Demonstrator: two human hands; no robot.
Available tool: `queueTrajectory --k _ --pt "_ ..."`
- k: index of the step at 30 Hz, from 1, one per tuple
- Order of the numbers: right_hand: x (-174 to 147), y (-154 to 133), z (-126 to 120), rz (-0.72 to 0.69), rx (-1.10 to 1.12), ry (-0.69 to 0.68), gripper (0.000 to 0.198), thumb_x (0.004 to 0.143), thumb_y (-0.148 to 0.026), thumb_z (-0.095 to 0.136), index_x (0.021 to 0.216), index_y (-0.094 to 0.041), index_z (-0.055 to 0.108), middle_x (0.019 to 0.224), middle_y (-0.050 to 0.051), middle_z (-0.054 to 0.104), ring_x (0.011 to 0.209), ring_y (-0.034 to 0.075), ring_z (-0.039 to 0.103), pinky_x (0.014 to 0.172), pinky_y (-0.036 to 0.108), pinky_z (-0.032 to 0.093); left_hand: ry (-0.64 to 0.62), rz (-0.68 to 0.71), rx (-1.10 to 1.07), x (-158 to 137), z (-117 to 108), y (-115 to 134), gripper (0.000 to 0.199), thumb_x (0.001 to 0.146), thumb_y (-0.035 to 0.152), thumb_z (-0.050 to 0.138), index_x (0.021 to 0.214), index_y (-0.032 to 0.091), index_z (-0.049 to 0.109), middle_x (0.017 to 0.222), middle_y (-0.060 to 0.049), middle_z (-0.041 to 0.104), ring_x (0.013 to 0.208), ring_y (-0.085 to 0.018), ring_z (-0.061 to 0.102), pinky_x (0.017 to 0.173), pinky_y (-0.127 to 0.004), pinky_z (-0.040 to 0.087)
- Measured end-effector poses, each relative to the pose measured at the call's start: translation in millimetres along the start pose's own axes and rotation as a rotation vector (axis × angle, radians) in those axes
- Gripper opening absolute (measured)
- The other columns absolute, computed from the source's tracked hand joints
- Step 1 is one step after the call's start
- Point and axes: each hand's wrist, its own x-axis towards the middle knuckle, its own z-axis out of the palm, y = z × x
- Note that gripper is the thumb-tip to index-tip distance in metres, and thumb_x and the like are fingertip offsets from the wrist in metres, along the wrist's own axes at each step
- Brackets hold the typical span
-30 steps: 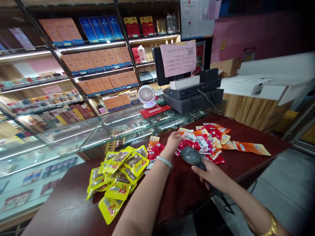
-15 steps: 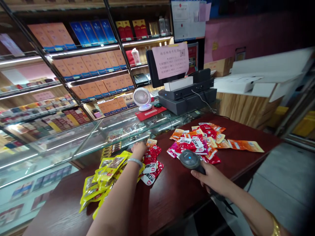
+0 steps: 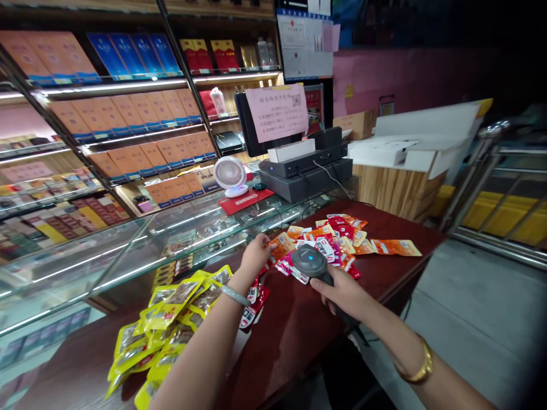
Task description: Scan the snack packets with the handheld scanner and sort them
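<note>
My right hand (image 3: 344,293) grips a dark barcode scanner (image 3: 310,261) by its handle, its head over the near side of a mixed pile of red, orange and white snack packets (image 3: 342,230). At that pile's left edge, my left hand (image 3: 256,253) has its fingertips closed on an orange snack packet (image 3: 282,246). Partly hidden under my left wrist lie red and white packets (image 3: 256,302). Left of my forearm, yellow snack pouches (image 3: 171,307) with clear windows are heaped on the dark red tabletop (image 3: 282,330).
Behind the table runs a glass display counter (image 3: 141,250), carrying a small white fan (image 3: 229,173), a red mat (image 3: 245,201) and a cash register (image 3: 305,168). Boxed goods fill the shelves (image 3: 141,85). A metal railing (image 3: 499,199) stands at right.
My left hand has moved from the red packets toward the mixed pile and now has an orange packet at its fingertips. The scanner stays in my right hand. The view has shifted right.
</note>
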Motion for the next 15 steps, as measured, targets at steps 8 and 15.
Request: queueTrajectory --k 8,15 --pt "9.1 7.9 -11.1 0.020 0.013 0.040 0.042 0.085 -0.060 0.055 0.097 -0.019 0.051 0.052 -0.008 0.055 0.033 0.010 0.051 0.032 0.019 0.038 -0.060 0.112 -0.109 -7.0 37.9 17.4 0.009 0.078 0.016 0.060 0.087 0.019 0.059 0.082 -0.003 0.067 0.073 -0.014 0.062 0.066 -0.022 0.043" --pt "5.4 24.0 -16.7 0.028 0.053 0.096 0.041 0.084 -0.059 0.057 0.098 -0.021 0.050 0.051 -0.009 0.052 0.032 0.010 0.049 0.032 0.020 0.041 -0.218 -0.118 -0.506 0.6 67.5 57.9 0.030 0.087 0.037 0.061 0.108 0.016 0.060 0.080 -0.003 0.066 0.060 -0.011 0.059 0.060 -0.022 0.047"
